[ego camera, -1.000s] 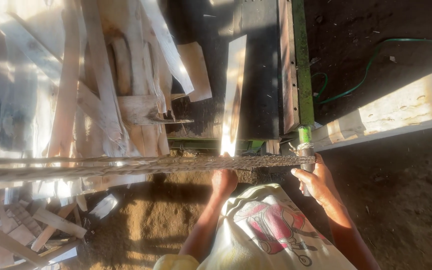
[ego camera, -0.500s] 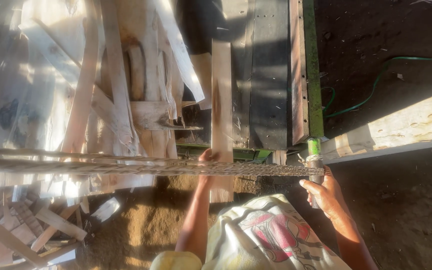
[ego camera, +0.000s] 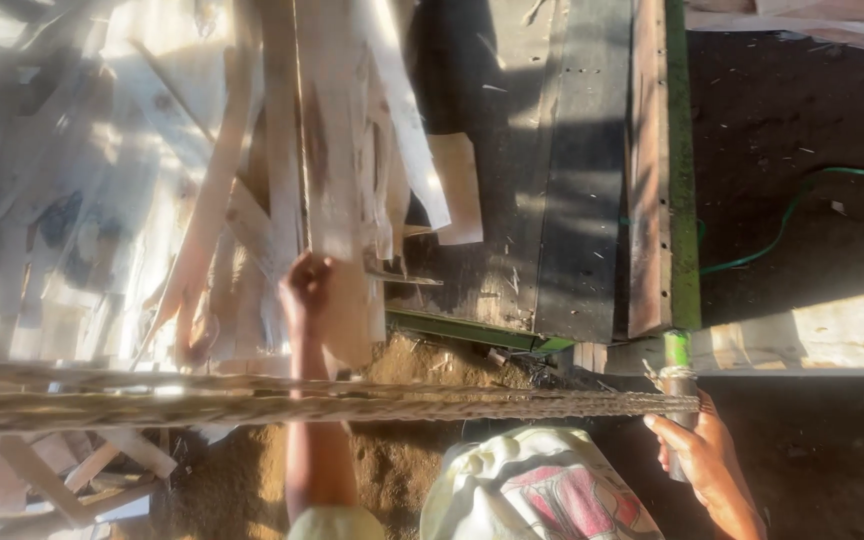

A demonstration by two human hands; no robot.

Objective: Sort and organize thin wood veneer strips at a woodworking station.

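Left hand point(ego camera: 304, 283) is clenched on the near end of a pale wooden plank point(ego camera: 337, 180), carrying it over to the scrap pile point(ego camera: 102, 200), which lies left of the machine table point(ego camera: 562, 170). The plank points away from the person, overlapping the pile's right edge, just beside the table's left side. Right hand point(ego camera: 700, 455) is wrapped around the green-topped post point(ego camera: 677, 385) at the table's near right corner; fingers curl round it, a firm grasp by the look of it. A twisted rope point(ego camera: 352, 405) runs from that post leftward, crossing over the left forearm.

Step in hand, as I judge it: discarding the offcut onto the pile. Next move would call for letting the plank drop flat among the other boards and pulling the arm back under the rope.

Against the earlier frames: the plank was standing on the table near its near edge, roughly centre; now it has swung left, off the table and over the pile. The left arm has reached further left and out. The right hand has stayed on the post.

A green hose point(ego camera: 802, 200) lies on the dirt right of the table.
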